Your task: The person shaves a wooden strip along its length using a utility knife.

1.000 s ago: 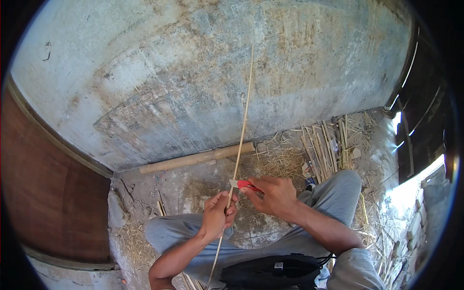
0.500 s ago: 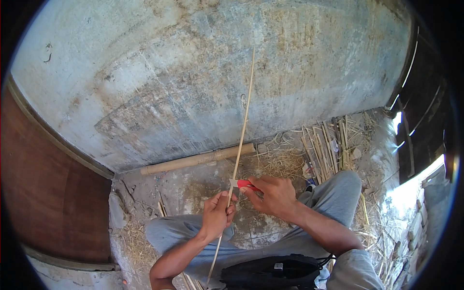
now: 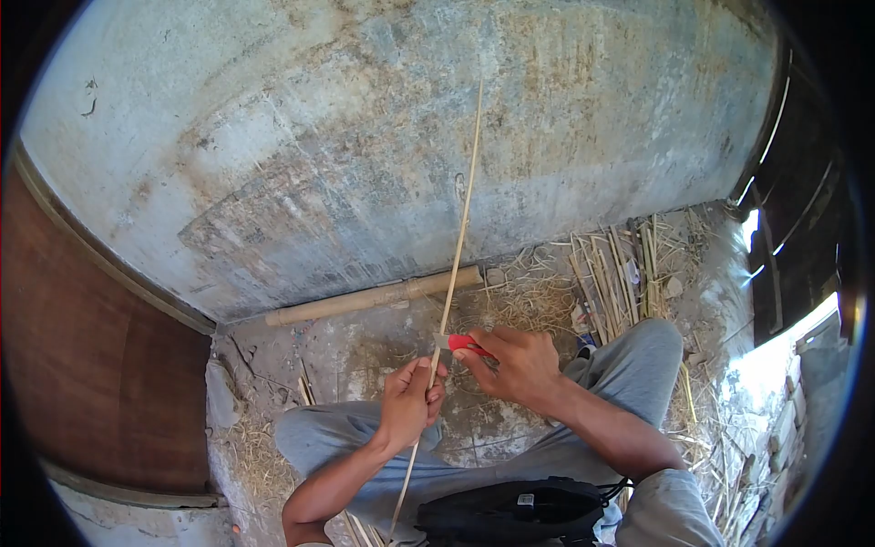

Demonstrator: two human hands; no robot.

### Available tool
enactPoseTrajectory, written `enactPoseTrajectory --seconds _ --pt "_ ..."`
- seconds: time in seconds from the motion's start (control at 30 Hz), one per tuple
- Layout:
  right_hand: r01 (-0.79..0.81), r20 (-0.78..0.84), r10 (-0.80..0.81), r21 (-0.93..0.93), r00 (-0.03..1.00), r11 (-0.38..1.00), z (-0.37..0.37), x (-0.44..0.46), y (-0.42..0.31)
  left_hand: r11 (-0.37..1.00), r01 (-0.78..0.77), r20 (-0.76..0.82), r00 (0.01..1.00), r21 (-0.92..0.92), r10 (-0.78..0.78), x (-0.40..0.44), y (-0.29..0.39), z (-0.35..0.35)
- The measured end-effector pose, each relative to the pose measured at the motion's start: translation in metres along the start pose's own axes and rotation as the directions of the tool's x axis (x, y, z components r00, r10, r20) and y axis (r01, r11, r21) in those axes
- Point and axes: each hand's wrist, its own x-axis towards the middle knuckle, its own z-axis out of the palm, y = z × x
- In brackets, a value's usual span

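Note:
A long, thin bamboo strip [image 3: 465,214] runs from near my lap up in front of the wall. My left hand [image 3: 412,398] pinches it between thumb and fingers, low on its length. In my right hand [image 3: 510,363] is a knife with a red handle [image 3: 461,343], gripped in closed fingers. The short, pale blade [image 3: 442,341] meets the strip just above my left hand. Whether the edge bites into the strip is too small to tell.
A thick bamboo pole [image 3: 374,301] lies along the foot of the stained wall [image 3: 365,164]. Split bamboo sticks [image 3: 615,278] and shavings [image 3: 524,305] cover the floor at right. A black bag [image 3: 510,512] rests on my lap, between crossed legs. A brown panel [image 3: 100,356] stands at left.
The knife blade has shifted very slightly up along the strip, and its angle has turned a little. The strip's tip is slightly higher. My left hand is almost still.

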Motion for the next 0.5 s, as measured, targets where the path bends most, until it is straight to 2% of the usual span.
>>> enactPoseTrajectory --seconds 0.1,0.2,0.27,0.5 --pt "-0.003 -0.009 0.003 0.006 1.0 1.0 0.0 -0.0001 0.0006 0.998 -0.031 -0.02 0.999 0.049 0.032 0.0001 0.0008 0.0019" --pt "-0.02 0.004 0.02 0.02 1.0 1.0 -0.0004 0.0 0.0005 1.0 0.001 0.0 1.0 0.022 -0.001 0.0013 0.0021 -0.0016" --pt "-0.032 0.02 0.032 0.02 0.999 0.999 -0.0004 -0.0002 0.0008 0.994 0.077 0.063 0.995 -0.08 -0.072 -0.0005 0.0081 -0.0006" --pt "-0.034 0.051 0.03 0.079 0.998 0.996 -0.0076 -0.0015 0.0007 0.995 0.05 0.072 0.996 -0.09 -0.044 0.0017 0.002 0.0016"
